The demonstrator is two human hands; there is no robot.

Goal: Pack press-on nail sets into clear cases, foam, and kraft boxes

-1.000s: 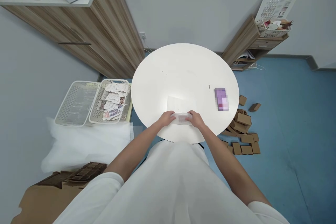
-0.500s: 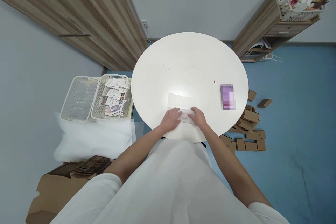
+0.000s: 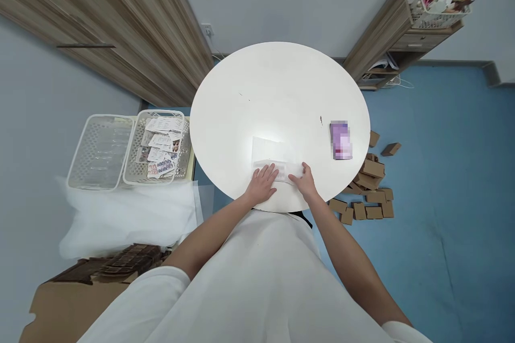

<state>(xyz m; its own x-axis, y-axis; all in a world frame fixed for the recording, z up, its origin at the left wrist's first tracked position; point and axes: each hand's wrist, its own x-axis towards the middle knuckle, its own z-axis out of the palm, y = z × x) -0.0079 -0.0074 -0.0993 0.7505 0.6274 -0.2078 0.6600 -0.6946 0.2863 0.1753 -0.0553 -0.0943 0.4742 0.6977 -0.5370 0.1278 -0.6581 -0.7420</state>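
Clear plastic tray [image 3: 281, 170] lay flat on the round white table [image 3: 277, 91] near its 6 o'clock edge, directly in front of you, over a thin white sheet [image 3: 267, 147] that extended toward 12 o'clock. Your left hand [image 3: 263, 185] rested palm down on the tray's 9 o'clock end, fingers spread flat and gripping nothing. Your right hand [image 3: 306, 182] met the 3 o'clock end with fingers loosely extended on its edge; whether the thumb pinched underneath could not be told.

To do this pressing step well, you needed even downward pressure from both palms, with the tray kept square to the sheet and clear of the table rim. Uneven force would likely have skewed the tray or creased the sheet.

At 2 o'clock a purple packet [image 3: 341, 140] sat well apart from your hands. Beyond the table at 9 o'clock stood two white baskets [image 3: 129, 150], one holding printed cards [image 3: 161, 144]. Small brown boxes [image 3: 368, 193] lay scattered on the blue floor at 3 o'clock.
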